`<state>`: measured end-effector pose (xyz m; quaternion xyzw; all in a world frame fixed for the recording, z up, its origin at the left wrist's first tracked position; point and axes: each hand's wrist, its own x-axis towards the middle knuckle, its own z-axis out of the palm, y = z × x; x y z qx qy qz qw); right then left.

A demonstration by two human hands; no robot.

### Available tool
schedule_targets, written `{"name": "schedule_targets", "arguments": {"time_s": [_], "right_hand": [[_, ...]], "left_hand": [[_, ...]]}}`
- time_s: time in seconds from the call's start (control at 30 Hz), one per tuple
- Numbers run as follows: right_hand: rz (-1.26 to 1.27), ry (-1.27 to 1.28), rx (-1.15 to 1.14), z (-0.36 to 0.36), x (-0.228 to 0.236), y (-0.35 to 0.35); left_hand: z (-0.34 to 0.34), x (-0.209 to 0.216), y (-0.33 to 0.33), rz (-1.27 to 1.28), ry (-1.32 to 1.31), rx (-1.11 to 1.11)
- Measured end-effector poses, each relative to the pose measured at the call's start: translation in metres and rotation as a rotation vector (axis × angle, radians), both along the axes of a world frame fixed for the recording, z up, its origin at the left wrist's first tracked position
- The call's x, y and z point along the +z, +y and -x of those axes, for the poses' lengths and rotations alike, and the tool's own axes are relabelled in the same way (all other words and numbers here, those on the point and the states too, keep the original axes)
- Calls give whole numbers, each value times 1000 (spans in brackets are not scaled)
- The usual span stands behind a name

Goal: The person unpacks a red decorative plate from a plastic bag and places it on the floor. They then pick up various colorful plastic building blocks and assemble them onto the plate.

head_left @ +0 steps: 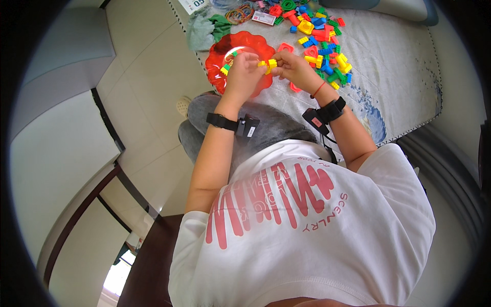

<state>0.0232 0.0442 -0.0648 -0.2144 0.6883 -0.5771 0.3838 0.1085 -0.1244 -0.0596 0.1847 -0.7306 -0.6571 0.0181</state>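
My left hand (pixel 244 73) and my right hand (pixel 295 66) face each other over the right part of a red plate (pixel 245 39) with a scalloped rim. Yellow toy building blocks (pixel 269 64) sit pinched between their fingertips; I cannot make out whether they are joined. Both hands are closed. On the plate, beside my left hand, lie green and yellow blocks (pixel 225 69), partly covered by that hand. Just right of my right hand a pile of toy pieces (pixel 326 51) spreads out in red, yellow, blue and green. Red pieces (pixel 285 47) lie close around my right fingers.
A pale quilted cloth (pixel 409 66) covers the surface beneath. Green and grey-green cloths (pixel 202 34), coloured bands (pixel 240 14) and a small white-and-red box (pixel 264 18) lie beyond the plate. A grey padded object (pixel 383 7) stands at the far right. Tiled floor (pixel 148 97) shows at the left.
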Motion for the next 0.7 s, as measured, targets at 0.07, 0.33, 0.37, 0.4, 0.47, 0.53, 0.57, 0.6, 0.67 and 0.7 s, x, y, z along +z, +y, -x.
{"name": "schedule_targets", "arguments": {"time_s": [0.07, 0.33, 0.37, 0.4, 0.47, 0.53, 0.57, 0.6, 0.67, 0.7], "right_hand": [[53, -69, -11, 1, 1, 0], [-24, -73, -99, -4, 16, -7], [-2, -33, -94, -4, 11, -6], [20, 8, -90, -4, 3, -5], [34, 7, -81, -4, -1, -5], [19, -74, -73, -5, 3, -6], [19, -98, -75, -5, 2, -6], [19, -121, -77, -5, 1, -7], [7, -122, -70, -6, -1, -9], [-6, -99, -62, -8, -2, -11]], "left_hand": [[0, 4, -1, -105, -60, -15], [-4, 13, 5, -111, 7, 34], [-3, 12, 5, -89, 9, 37], [-3, 12, 5, -67, 11, 39], [-4, 13, 4, -46, -3, 29], [-7, 15, 2, -35, -16, 24], [-7, 15, 2, -40, -16, 20], [-7, 15, 1, -45, -16, 17], [-8, 19, -1, -53, -42, 10], [-8, 21, -2, -54, -55, 6]]}}
